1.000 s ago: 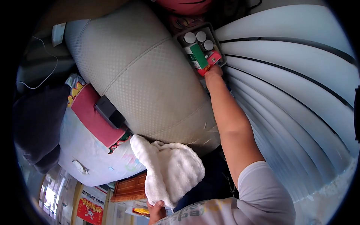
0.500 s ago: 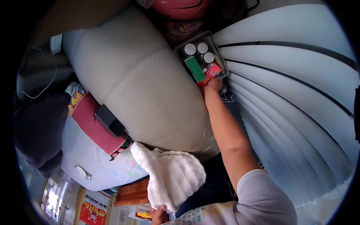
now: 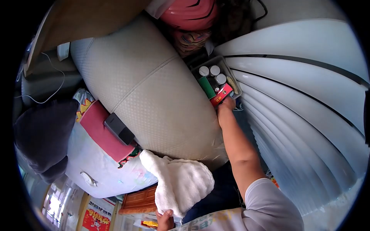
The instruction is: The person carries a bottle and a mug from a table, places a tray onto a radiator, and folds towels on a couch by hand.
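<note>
My right hand point(image 3: 227, 103) reaches to the near edge of a grey bin point(image 3: 238, 87), its fingers closed at a red box point(image 3: 222, 94). A green box point(image 3: 207, 87) lies beside the red one, and jars with white lids point(image 3: 214, 70) stand behind them. At the bottom, my left hand point(image 3: 165, 219) is closed on the lower edge of a white towel point(image 3: 185, 181), with the thumb on top. The towel hangs against the end of the beige armrest point(image 3: 154, 96).
A black phone point(image 3: 119, 129) rests on a maroon cloth point(image 3: 101, 133) left of the armrest. A dark cushion point(image 3: 44, 134) lies further left. White curved slats point(image 3: 300, 88) rise on the right. A pink object point(image 3: 190, 14) is at the top.
The view has shifted, so the bin and armrest appear lower. The green box now sits lower in the bin, beside the red box. My left hand still holds the towel.
</note>
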Available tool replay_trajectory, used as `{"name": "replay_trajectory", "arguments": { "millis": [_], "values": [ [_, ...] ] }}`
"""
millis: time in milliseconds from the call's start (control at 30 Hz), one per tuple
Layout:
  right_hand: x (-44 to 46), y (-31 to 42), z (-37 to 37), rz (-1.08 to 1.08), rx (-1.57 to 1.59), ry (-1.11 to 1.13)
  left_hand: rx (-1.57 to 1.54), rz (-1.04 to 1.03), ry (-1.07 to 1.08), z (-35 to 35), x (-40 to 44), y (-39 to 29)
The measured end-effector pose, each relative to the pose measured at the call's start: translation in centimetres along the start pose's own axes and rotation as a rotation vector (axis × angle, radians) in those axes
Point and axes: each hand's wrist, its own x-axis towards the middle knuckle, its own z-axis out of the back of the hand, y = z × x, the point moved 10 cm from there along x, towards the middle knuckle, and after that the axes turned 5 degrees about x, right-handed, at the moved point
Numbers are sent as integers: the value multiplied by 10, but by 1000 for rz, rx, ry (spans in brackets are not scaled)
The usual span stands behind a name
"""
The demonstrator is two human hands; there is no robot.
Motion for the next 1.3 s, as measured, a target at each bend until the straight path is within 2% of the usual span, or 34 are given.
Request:
{"name": "replay_trajectory", "arguments": {
  "millis": [100,167,233,367,467,600,700,800,900,1000,1200,1300],
  "values": [
    [2,-14,-21,-35,-50,76,-53,217,31,40,1,51],
    [28,-37,-36,22,-5,142,19,234,47,50,5,57],
    [24,-35,-59,166,-27,125,49,219,48,50,5,53],
    [32,-30,-50,205,-264,123,11,160,27,38,8,42],
    [47,-53,-34,79,-16,234,-1,216,19,50,11,58],
    [38,-58,-30,-71,-102,127,41,241,-2,54,14,61],
    [52,-71,-35,-170,-192,119,1,100,59,-11,14,0],
    [69,-83,-37,-219,-277,151,87,246,-68,16,7,23],
    [77,-90,-38,-261,-371,204,49,126,-26,1,13,8],
    [66,-92,-30,-396,-468,284,68,281,-90,10,5,16],
    [106,-128,-8,-201,-738,424,97,265,-133,15,7,26],
    [64,-96,-45,-73,-939,552,-6,46,-31,-6,16,9]
  ]
}}
